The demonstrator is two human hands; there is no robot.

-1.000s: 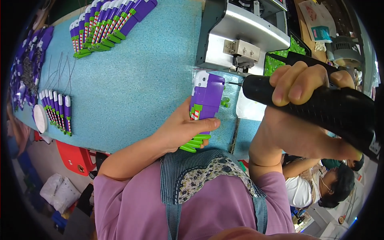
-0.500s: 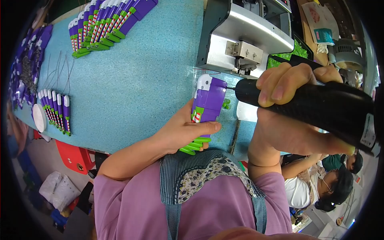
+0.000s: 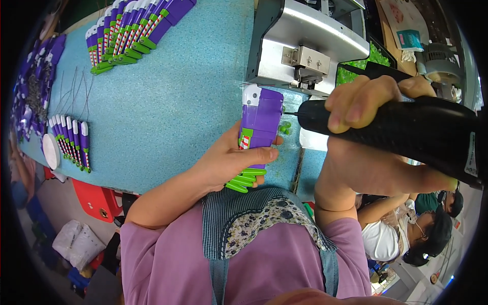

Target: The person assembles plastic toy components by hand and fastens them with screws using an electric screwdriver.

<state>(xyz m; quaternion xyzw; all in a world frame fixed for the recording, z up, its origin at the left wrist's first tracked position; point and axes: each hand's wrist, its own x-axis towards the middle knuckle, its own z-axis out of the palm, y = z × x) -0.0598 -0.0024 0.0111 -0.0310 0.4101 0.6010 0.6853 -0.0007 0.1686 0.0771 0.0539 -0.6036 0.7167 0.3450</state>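
My left hand [image 3: 223,160] is closed around a purple plastic toy part [image 3: 262,117] with a white top corner, a red-and-white striped patch and several green ends fanning out below the thumb. In my right hand [image 3: 371,137] is a black electric screwdriver [image 3: 417,134], lying nearly level. Its thin bit points left at the toy part's right edge; I cannot tell whether it touches. A few small green pieces [image 3: 285,128] lie on the table just below the bit. My right hand partly hides the screwdriver's body.
A silver-and-black machine [image 3: 315,40] stands behind my hands, with a tray of green pieces [image 3: 373,58] at its right. Purple toy parts lie in a fanned row [image 3: 134,30], a short row [image 3: 71,142] and a heap [image 3: 35,86] leftward. People [image 3: 406,234] sit at right.
My left hand and the toy part have shifted slightly left and up. The screwdriver's bit, earlier against the part's right edge, now shows more of its length beside that edge.
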